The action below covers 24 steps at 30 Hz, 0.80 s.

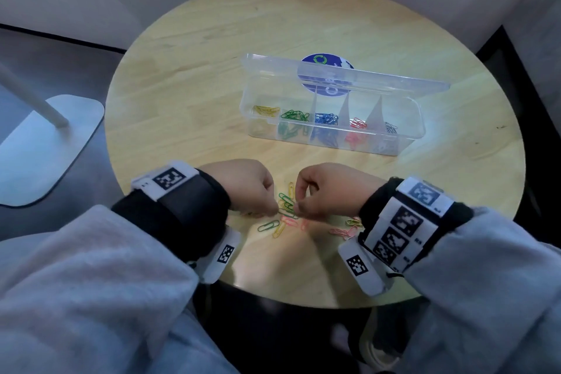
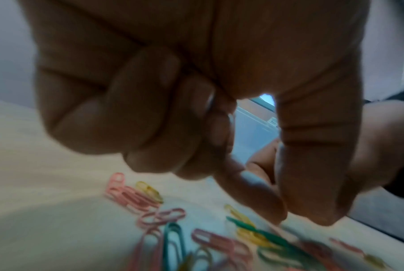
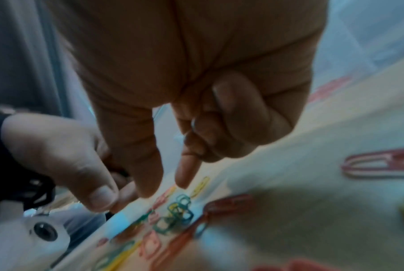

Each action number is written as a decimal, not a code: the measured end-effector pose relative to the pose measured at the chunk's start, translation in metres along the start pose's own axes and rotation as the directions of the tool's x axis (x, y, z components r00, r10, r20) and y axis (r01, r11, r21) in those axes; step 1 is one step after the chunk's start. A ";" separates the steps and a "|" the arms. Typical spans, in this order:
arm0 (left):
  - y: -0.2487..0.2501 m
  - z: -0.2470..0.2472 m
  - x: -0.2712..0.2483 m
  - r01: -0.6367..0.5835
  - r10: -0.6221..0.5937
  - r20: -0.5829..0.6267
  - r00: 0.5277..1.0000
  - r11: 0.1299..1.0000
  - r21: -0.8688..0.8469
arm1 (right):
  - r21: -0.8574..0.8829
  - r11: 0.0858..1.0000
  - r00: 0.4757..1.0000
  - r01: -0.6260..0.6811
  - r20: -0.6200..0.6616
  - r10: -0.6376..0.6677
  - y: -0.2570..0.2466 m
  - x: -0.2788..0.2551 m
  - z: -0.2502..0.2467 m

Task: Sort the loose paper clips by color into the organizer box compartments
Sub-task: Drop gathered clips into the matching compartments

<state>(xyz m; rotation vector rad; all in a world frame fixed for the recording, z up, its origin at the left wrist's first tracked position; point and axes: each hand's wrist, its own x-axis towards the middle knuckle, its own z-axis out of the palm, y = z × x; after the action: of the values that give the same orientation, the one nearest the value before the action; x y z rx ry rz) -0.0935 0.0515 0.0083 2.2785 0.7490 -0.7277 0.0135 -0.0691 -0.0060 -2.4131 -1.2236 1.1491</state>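
- Round wooden table (image 1: 212, 39) tucked into a corner, pale walls close behind, dark floor off the left edge with a white stand base (image 1: 45, 149) parked on it.
- Plenty of bare wood on the left and far side of the tabletop; near edge runs right under both wrists.
- One clear organizer box (image 1: 331, 127) sitting right of centre, lid (image 1: 346, 76) flipped up at the back with a blue round sticker on it.
- Five compartments, left to right: yellow, green, blue, red, silver clips, a small bunch in each, too tangled to count.
- Loose paper clips (image 1: 287, 215) piled near the front edge, well apart from the box: pink, green and yellow mixed, roughly a dozen or more, blurry so no exact count.
- A few strays off to the right next to the right wrist, pink and yellow.
- Left hand (image 1: 246, 188) down at the pile, outer fingers curled in, thumb and forefinger brought together at table level; can't tell if a clip is actually caught between them.
- Right hand (image 1: 321, 188) mirroring it from the other side, thumb and forefinger pointing down with a small gap, tips right at the clips; can't tell whether anything is pinched.
- Both hands' fingertips nearly meeting over the middle of the pile.
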 end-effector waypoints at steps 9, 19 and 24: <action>0.009 0.017 0.005 -0.030 0.027 0.014 1.000 0.958 0.286 | -0.264 0.964 1.000 -0.014 0.015 0.019 -0.007 0.004 0.010; 0.000 0.005 0.005 -0.051 0.051 0.028 0.998 0.999 0.014 | -0.206 0.977 0.998 0.051 -0.021 -0.056 -0.001 0.007 0.010; -0.010 -0.012 0.004 -0.069 0.070 -0.001 0.998 0.985 -0.160 | -0.245 0.967 0.997 0.073 0.017 -0.071 -0.002 0.006 0.012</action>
<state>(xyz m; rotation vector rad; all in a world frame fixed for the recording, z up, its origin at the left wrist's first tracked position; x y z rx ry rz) -0.0941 0.0676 0.0096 2.1460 0.6960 -0.6180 0.0057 -0.0653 -0.0162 -2.5137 -1.5248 1.0419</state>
